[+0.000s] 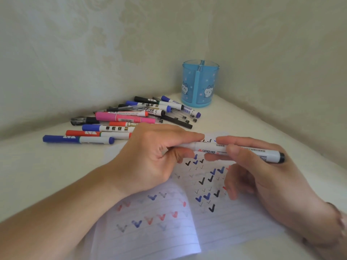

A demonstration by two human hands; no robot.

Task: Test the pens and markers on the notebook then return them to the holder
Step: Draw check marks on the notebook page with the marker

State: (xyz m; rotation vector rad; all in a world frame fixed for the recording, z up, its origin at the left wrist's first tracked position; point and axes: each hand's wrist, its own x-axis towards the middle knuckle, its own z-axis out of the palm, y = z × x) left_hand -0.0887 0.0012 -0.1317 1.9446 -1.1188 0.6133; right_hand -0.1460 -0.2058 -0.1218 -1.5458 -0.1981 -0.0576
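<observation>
I hold a white marker (210, 149) with a dark end cap level above the open notebook (169, 229). My left hand (155, 158) grips its left end, fingers curled round it. My right hand (262, 171) pinches the barrel further right, the dark end poking past my fingers. The lined pages carry many tick marks in black, blue and red. A pile of pens and markers (124, 119) lies on the table behind my left hand. The blue translucent holder (200, 84) stands upright in the far corner, with nothing sticking out of its top.
The white table (47, 175) fits into a corner between two pale patterned walls (93, 53). The holder sits close to the walls. A bracelet (338, 214) shows on my right wrist.
</observation>
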